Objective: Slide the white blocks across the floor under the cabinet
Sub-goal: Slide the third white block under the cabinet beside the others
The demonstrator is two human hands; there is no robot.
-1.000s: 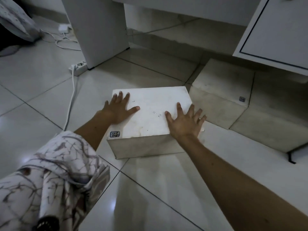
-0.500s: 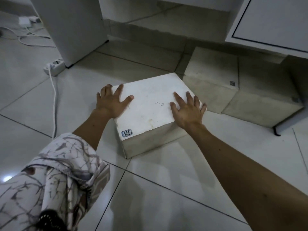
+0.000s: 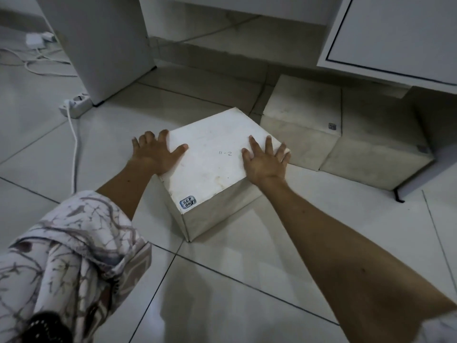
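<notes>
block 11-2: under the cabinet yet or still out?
Out. The block marked 11-2 sits on open floor in front of the cabinet, both hands flat on top: left hand, right hand.

Tiled floor (image 3: 222,288): three white blocks (image 3: 212,154), power strip (image 3: 75,103), cable (image 3: 74,149), cabinet (image 3: 395,35).

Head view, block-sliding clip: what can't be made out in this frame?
- Left hand: its palm and fingers drape over the near block edge; contact there is hidden.
- Far blocks: their rear parts sit in shadow under the cabinet.
- Small sticker on one: too small to read.
- Power strip cable: hidden behind the sleeve.
</notes>
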